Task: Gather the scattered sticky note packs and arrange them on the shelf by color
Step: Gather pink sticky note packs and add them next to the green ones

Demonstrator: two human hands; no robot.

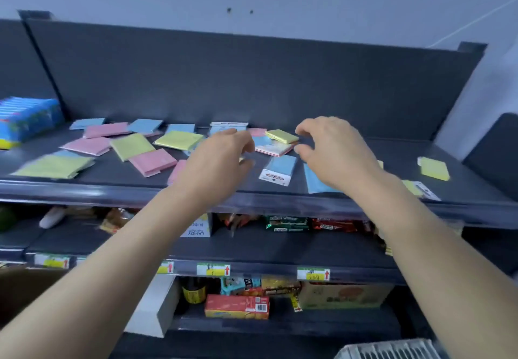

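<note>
Several sticky note packs lie scattered on the dark top shelf: pink packs, yellow packs and blue packs. My left hand hovers over the middle of the shelf, fingers loosely curled, holding nothing. My right hand hovers to its right, thumb and fingers spread and curved, just right of a small heap with a yellow pack on top. A blue pack lies partly hidden under my right wrist. Two yellow packs lie at the far right.
A blue boxed stack stands at the shelf's left end. The shelf has a tall dark back panel. Lower shelves hold snack packets, boxes and price labels. A white basket sits at the bottom right.
</note>
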